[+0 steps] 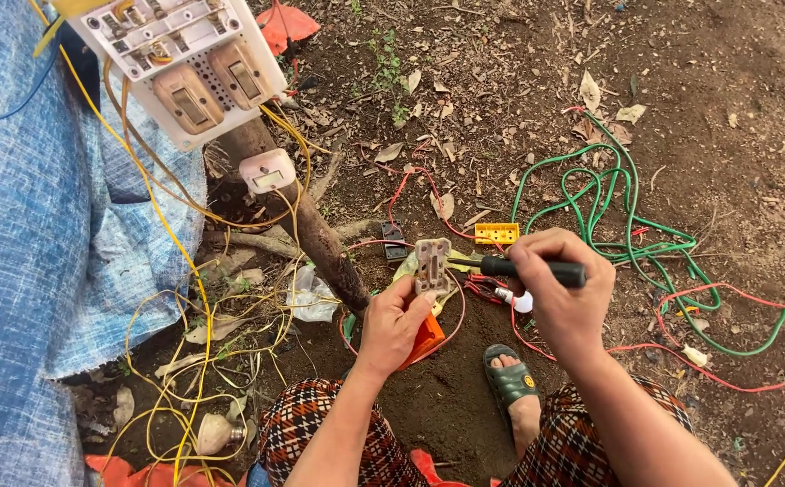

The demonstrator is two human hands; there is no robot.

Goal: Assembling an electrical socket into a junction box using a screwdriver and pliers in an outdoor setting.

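My left hand point(392, 326) pinches a small beige switch point(431, 266) above the dirt ground, my right hand point(559, 289) fisted around a screwdriver point(514, 268) touching it; a slip could jab my fingers or drop the switch among the tangled wires point(627, 225).

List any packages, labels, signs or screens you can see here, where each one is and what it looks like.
No signs or screens show, and no label can be made out.
Clear plastic bag: crumpled on the dirt beside the wooden stake, left of the left hand; whitish, empty-looking.
Yellow terminal block: on the ground above the right hand; rectangular, ribbed.
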